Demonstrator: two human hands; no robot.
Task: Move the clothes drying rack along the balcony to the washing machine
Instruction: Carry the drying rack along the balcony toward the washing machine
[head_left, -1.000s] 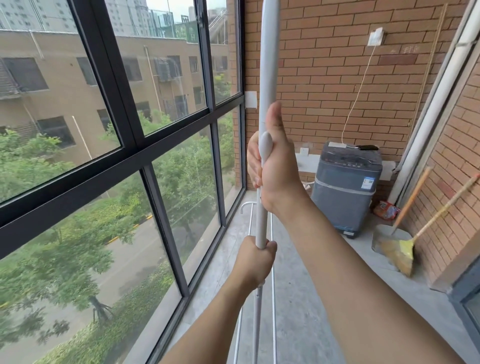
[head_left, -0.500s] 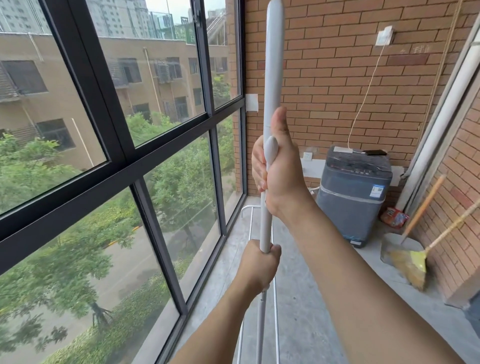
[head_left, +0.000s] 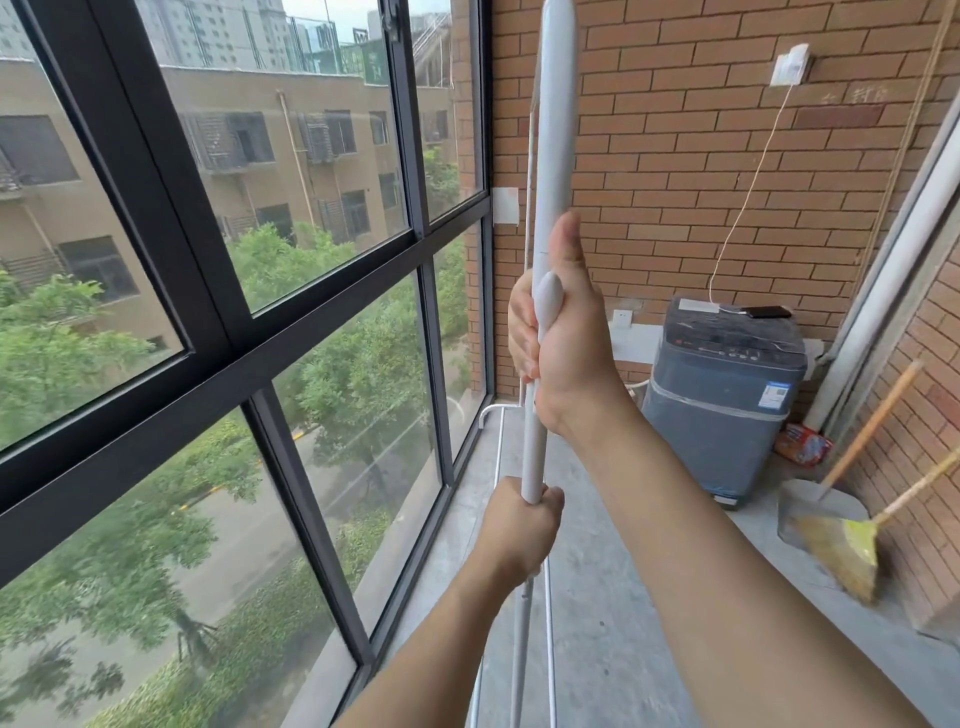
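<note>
Clothes drying rack (head_left: 553, 156): white metal, seen mostly as one upright pole running from the top edge of the frame down through centre to the bottom edge. Upper section of pole is thicker; below a rounded white collar it narrows to a thinner tube. Thin white base rails with a curved end lie low over the concrete floor (head_left: 613, 597), centre to lower centre, just beside the window.

Right hand (head_left: 566, 338): clenched around the pole at the collar, thumb pointing up along the thick section. Left hand (head_left: 522, 530): fisted around the thin tube lower down, below centre. Both forearms enter from the bottom edge.

Washing machine (head_left: 722, 395): grey top-loader, right of centre, against the brick wall (head_left: 675, 156), with a dark phone (head_left: 768, 312) on its lid and a white cable running up to a wall socket (head_left: 789, 65). Rack pole stands well apart from it, to its left.

Broom (head_left: 852, 551) and dustpan (head_left: 810, 509): right edge, leaning at the side wall.
</note>
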